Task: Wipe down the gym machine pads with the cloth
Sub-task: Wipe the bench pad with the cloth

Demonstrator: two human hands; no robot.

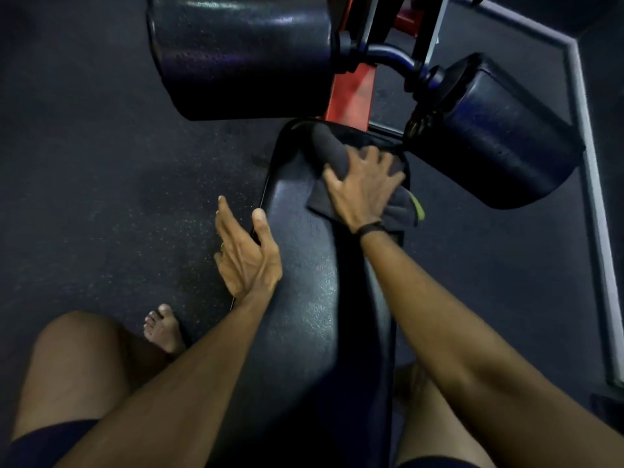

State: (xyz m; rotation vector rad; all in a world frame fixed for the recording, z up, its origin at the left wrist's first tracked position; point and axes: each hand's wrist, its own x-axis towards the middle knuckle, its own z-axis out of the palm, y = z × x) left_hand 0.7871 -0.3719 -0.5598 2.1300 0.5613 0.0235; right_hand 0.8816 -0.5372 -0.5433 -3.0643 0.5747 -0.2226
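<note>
The cloth (pixel 332 157) is dark grey, crumpled, with a yellow-green edge showing at its near right corner. It lies on the far end of the long black seat pad (pixel 304 298), bunched into a roll toward the far edge and spilling slightly over the right side. Beyond the seat pad's far end sit two black cylindrical roller pads: a large one (pixel 236 55) to the far left, another (pixel 499 136) to the right, tilted.

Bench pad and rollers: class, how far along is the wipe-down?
Done: nothing shows as finished. In hand: the right hand presses the cloth on the far end of the bench pad; the left hand rests at its edge. Left: both roller pads, untouched now.
</note>
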